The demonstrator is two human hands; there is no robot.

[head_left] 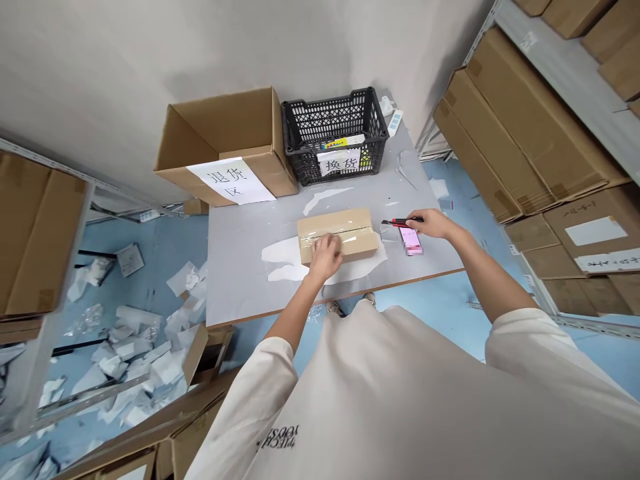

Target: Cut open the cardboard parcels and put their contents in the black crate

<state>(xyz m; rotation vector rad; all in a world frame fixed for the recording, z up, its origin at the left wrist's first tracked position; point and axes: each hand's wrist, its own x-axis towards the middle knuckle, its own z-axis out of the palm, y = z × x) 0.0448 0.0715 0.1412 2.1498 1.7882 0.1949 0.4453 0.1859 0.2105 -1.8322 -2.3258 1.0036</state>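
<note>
A long taped cardboard parcel [345,232] lies on the grey table [250,280]. My left hand [325,257] rests on the parcel's near left side, fingers curled against it. My right hand [433,223] is to the right of the parcel, closed on a red and black utility knife [397,222] that points left toward the box. Just below the knife a small pink packet [413,240] lies on the table.
At the back of the table stand an open cardboard box [225,143] with a paper label and a black plastic crate [335,133] with a label. Shelves of cartons [540,140] rise on the right. White wrappers litter the blue floor [135,333] on the left.
</note>
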